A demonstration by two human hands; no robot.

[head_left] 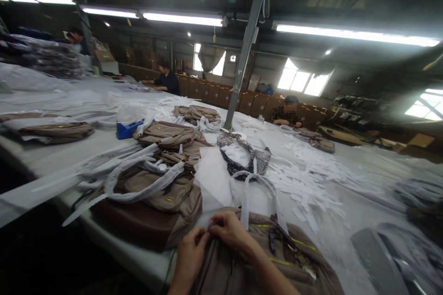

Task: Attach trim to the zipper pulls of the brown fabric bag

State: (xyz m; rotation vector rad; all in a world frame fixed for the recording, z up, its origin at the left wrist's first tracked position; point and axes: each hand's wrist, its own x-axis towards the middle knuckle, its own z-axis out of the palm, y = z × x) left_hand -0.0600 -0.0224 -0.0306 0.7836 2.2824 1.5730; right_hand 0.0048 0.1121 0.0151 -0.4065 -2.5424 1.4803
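A brown canvas bag lies at the table's near edge in front of me, its handles wrapped in white paper. My left hand and my right hand meet at the bag's top left edge, fingers pinched on a sheet of thin white paper that lies against the bag. To the left rests a heap of similar brown bags with paper-wrapped handles.
A long white table carries more brown bags, a blue tape dispenser, a patterned bag and scattered white paper strips. A metal post rises mid-table. Two people sit at the far side.
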